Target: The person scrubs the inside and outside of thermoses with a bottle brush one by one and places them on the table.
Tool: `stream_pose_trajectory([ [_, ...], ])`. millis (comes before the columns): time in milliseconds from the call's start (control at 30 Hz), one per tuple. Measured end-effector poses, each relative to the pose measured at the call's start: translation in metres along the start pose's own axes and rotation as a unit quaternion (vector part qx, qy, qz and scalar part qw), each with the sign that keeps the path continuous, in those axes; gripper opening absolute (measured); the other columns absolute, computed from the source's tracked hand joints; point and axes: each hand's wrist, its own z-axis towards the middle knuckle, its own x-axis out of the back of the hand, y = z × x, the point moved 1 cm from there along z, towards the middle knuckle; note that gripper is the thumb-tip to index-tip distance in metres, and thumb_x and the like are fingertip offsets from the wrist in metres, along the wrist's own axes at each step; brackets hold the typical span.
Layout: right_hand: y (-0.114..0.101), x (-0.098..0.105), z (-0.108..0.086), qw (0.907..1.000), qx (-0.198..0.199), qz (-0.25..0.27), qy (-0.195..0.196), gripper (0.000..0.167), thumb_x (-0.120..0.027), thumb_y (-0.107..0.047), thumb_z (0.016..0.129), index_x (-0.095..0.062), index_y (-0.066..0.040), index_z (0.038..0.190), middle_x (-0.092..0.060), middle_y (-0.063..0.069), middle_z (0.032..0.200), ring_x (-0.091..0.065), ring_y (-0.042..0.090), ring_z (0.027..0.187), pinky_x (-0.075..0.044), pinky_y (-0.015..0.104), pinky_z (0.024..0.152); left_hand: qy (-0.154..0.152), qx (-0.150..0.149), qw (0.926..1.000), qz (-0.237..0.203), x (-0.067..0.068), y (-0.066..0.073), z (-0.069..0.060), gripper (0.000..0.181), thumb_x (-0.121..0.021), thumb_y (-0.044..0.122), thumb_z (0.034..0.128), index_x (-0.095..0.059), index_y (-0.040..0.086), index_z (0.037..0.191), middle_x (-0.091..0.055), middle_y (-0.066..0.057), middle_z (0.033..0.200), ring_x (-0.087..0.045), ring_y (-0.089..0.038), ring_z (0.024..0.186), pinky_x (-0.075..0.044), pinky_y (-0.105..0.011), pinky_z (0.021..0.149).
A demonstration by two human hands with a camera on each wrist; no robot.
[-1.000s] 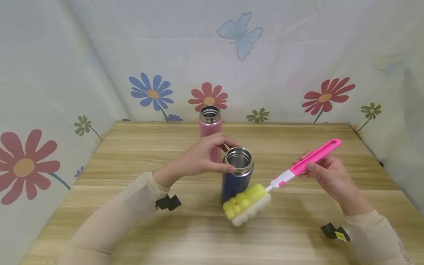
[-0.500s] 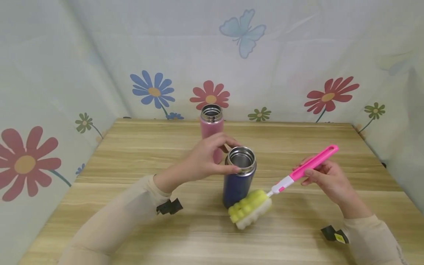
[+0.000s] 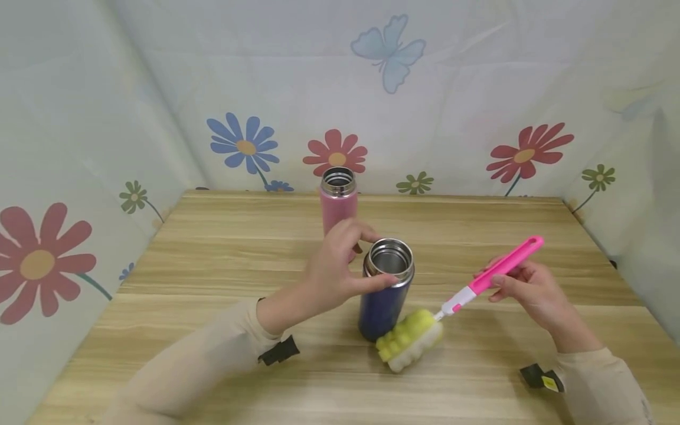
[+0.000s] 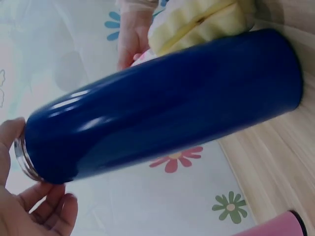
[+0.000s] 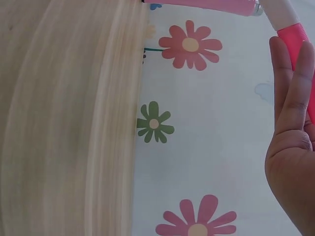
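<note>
A dark blue steel bottle [image 3: 382, 310] with an open metal mouth has its base at the table. My left hand [image 3: 340, 265] pinches it at the neck, thumb on the near side and fingers behind. In the left wrist view the blue bottle [image 4: 167, 103] spans the picture, with the left hand [image 4: 34, 201] at its rim. My right hand [image 3: 531, 292] holds the pink handle of a bottle brush [image 3: 506, 265]. The yellow-and-white sponge head [image 3: 411, 339] lies against or just in front of the bottle's lower side; I cannot tell if they touch.
A pink bottle [image 3: 339, 206], also uncapped, stands behind my left hand, which partly hides it. Both are on a wood-grain table [image 3: 255, 236]. A pale flowered curtain [image 3: 446, 100] rises behind the table and along its sides.
My left hand has brought the blue bottle slightly nearer and to the right. The brush head has shifted down and right, and its handle end has dropped a little. The pink bottle stays put.
</note>
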Motion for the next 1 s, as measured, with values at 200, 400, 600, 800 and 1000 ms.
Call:
stream_pose_trajectory([
  [200,-0.007,-0.002,-0.003,0.9998,0.007,0.017,0.003,0.037,-0.034,0.020,0.093,-0.059,0.003,0.115,-0.072,0.010,0.113,-0.072,0.016,0.093,-0.059,0.025,0.069,0.051,-0.041,0.9974,0.030,-0.007,0.004,-0.004,0.052,-0.089,0.031,0.0630,-0.058,0.004,0.094,-0.061,-0.006,0.094,-0.052,-0.016,0.088,-0.049,-0.022,0.070],
  [400,-0.023,-0.007,0.001,0.9987,0.026,0.043,0.007,0.034,-0.037,0.017,0.094,-0.060,0.003,0.115,-0.072,0.010,0.112,-0.072,0.017,0.096,-0.059,0.024,0.070,0.062,-0.042,0.9963,0.041,-0.009,0.007,-0.003,0.053,-0.088,0.034,0.0626,-0.057,0.005,0.095,-0.060,-0.005,0.093,-0.053,-0.016,0.088,-0.050,-0.025,0.070],
  [600,-0.040,-0.011,0.004,0.9906,0.077,0.110,0.025,0.032,-0.037,0.017,0.094,-0.058,0.010,0.117,-0.070,0.018,0.112,-0.071,0.023,0.099,-0.059,0.025,0.072,0.034,-0.005,0.9993,0.014,-0.004,0.006,-0.001,0.060,-0.090,0.032,0.0613,-0.056,0.004,0.102,-0.061,-0.006,0.099,-0.053,-0.015,0.091,-0.050,-0.026,0.071],
  [800,-0.051,-0.014,0.004,0.9762,0.126,0.171,0.043,0.028,-0.037,0.016,0.095,-0.055,0.018,0.115,-0.068,0.026,0.111,-0.070,0.029,0.100,-0.059,0.028,0.072,-0.030,0.046,0.9971,-0.052,0.004,0.000,0.000,0.066,-0.088,0.024,0.0660,-0.054,0.002,0.118,-0.061,-0.010,0.115,-0.055,-0.018,0.102,-0.052,-0.027,0.080],
  [1000,-0.062,-0.019,0.005,0.9625,0.154,0.221,0.030,0.027,-0.036,0.016,0.095,-0.051,0.022,0.116,-0.065,0.032,0.111,-0.068,0.035,0.101,-0.059,0.032,0.074,-0.111,0.006,0.9873,-0.113,0.007,-0.013,0.010,0.065,-0.084,0.016,0.0716,-0.053,0.002,0.127,-0.060,-0.012,0.126,-0.056,-0.020,0.115,-0.052,-0.034,0.092],
])
